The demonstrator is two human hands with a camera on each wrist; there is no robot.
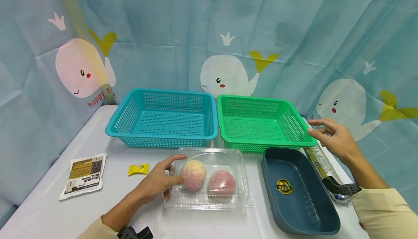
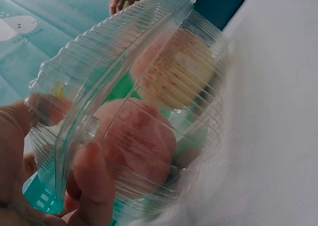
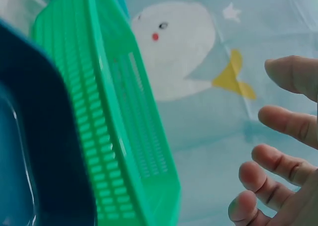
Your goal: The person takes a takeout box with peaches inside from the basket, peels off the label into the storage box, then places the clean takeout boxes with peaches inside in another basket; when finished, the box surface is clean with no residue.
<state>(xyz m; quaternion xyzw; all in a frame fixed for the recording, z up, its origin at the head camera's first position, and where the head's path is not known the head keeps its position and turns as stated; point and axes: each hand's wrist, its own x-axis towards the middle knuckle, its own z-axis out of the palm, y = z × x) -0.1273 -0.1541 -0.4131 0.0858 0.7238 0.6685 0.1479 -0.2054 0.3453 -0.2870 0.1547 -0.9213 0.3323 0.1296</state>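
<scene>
My left hand (image 1: 159, 181) grips the left edge of a clear plastic clamshell box (image 1: 212, 202) in the head view. Inside the box are a yellow-and-pink peach (image 1: 195, 173) and a pinker peach (image 1: 222, 183), side by side. The left wrist view has the fingers and thumb around the rim of the box (image 2: 89, 102), whose lid is closed. Over on the right, my right hand (image 1: 339, 141) is beside the right end of a green basket (image 1: 267, 144), fingers loosely bent and holding nothing. The right wrist view shows its fingers (image 3: 285, 119) spread apart.
A blue basket (image 1: 163, 137) stands left of the green one. At the front right lies a dark blue tub (image 1: 300, 195), with a long clear-wrapped package (image 1: 321, 161) behind its right side. A yellow packet (image 1: 138, 169) and a white pouch (image 1: 84, 175) lie at left.
</scene>
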